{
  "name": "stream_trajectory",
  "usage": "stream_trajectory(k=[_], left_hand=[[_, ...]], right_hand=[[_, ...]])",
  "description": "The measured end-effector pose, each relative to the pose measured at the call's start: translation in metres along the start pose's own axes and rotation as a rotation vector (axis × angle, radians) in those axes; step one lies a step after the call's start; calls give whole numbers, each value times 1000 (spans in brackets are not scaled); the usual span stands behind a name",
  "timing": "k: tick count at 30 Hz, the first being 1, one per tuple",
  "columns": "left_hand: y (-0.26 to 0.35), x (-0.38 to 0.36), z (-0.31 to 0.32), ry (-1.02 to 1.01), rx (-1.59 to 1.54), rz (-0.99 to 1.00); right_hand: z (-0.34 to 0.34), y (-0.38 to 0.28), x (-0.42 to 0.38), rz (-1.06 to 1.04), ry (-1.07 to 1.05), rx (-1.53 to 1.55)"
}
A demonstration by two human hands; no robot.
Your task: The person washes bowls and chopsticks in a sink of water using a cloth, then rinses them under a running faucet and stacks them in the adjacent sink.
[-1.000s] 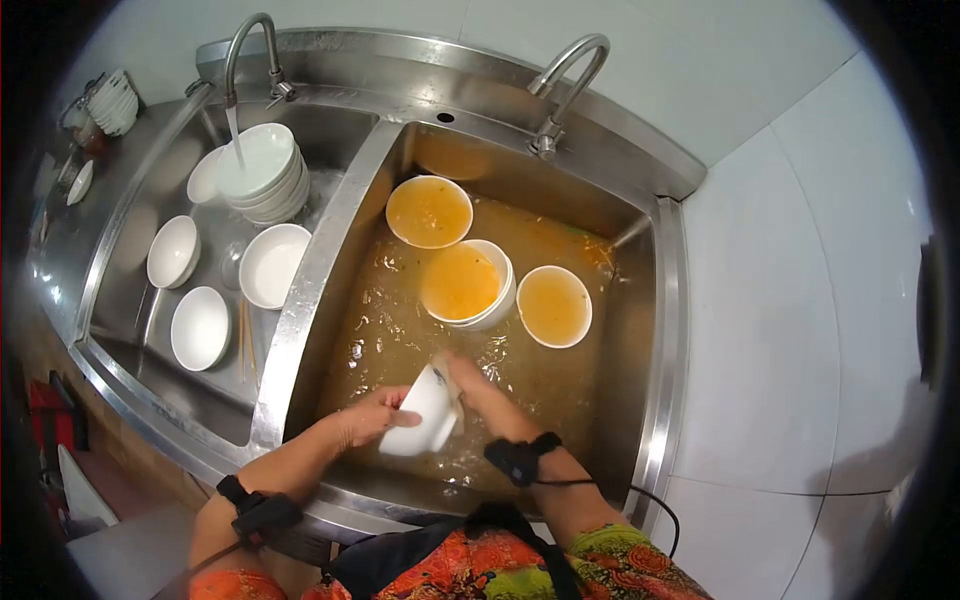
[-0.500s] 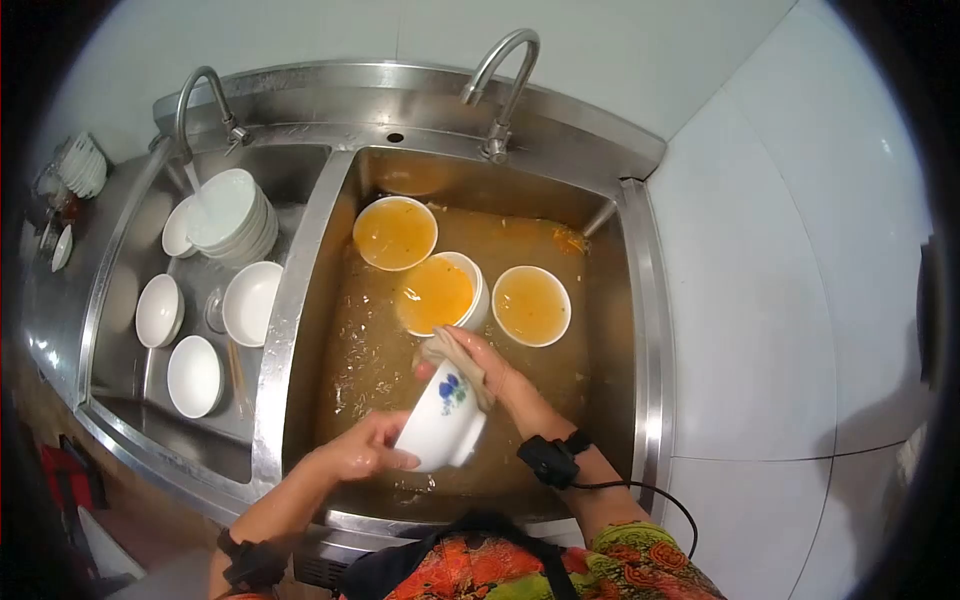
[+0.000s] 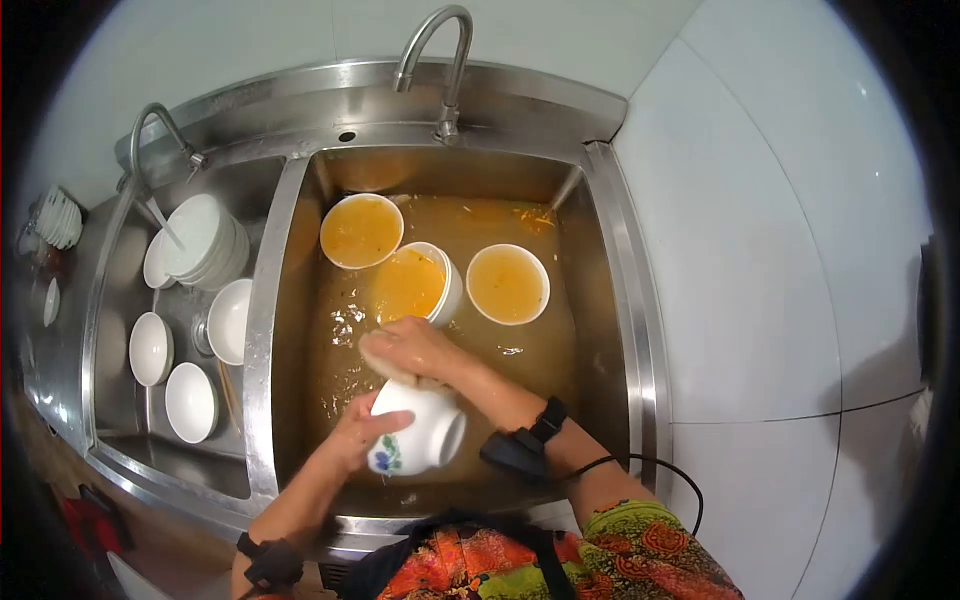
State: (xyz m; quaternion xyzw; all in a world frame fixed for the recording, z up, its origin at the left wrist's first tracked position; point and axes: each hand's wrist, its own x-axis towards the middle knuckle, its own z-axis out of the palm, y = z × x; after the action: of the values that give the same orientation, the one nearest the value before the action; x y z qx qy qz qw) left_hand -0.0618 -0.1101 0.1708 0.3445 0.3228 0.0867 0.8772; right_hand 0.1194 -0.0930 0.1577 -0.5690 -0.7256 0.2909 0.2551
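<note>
My left hand (image 3: 364, 430) grips a white bowl (image 3: 425, 432) by its side, thumb on the outer wall. The bowl is tilted, its foot facing right and a blue-and-green printed design low on its side. A beige cloth (image 3: 377, 358) is bunched under my right hand (image 3: 415, 348), whose fingers are closed around it at the bowl's upper rim. Both hands are over the brownish water of the right sink basin (image 3: 283, 400). Just beyond them, a stack of white bowls (image 3: 452, 292) stands in the water with orange liquid in the top one.
Two more liquid-filled bowls, a left one (image 3: 362, 231) and a right one (image 3: 508, 284), sit in the water. The left basin holds a bowl stack (image 3: 205, 240), loose white bowls (image 3: 191, 403) and chopsticks (image 3: 229, 395). A faucet (image 3: 448, 100) rises behind; a tiled wall (image 3: 740, 300) borders the right.
The bowl has been turned so its printed design now faces lower left. My right hand with the cloth has shifted left across its rim. The camera view has also shifted.
</note>
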Motion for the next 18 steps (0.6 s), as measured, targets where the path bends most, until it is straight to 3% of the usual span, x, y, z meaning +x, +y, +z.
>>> stream_trajectory(k=[2, 3, 5, 6, 7, 9, 10, 11, 13, 15, 17, 18], left_hand=[[4, -12, -3, 22, 49, 40], [2, -18, -8, 51, 38, 67], [-1, -25, -16, 95, -21, 110], [-1, -26, -16, 100, -23, 108], [2, -25, -16, 136, -52, 163], [4, -23, -17, 165, -146, 254], [4, -21, -17, 163, -147, 260], [4, -17, -18, 212, -156, 296], [3, -10, -21, 333, -122, 346], [-2, -7, -25, 389, -177, 356], [-4, -2, -32, 452, -219, 365], [-11, 6, -30, 541, -253, 413]], right_hand=[[8, 39, -6, 425, -172, 367], [19, 54, -13, 420, -177, 371], [52, 72, -44, 527, -149, -156], [66, 72, -65, 526, -153, -153], [79, 72, -87, 384, -64, -436], [72, 43, -98, 234, -350, -761], [57, 16, -97, 233, -728, -794], [58, 20, -104, 231, -722, -803], [70, 46, -134, 18, -580, -489], [97, 116, -138, 58, -561, -338], [88, 113, -119, 88, -534, -174], [44, 64, -108, 303, -235, 431]])
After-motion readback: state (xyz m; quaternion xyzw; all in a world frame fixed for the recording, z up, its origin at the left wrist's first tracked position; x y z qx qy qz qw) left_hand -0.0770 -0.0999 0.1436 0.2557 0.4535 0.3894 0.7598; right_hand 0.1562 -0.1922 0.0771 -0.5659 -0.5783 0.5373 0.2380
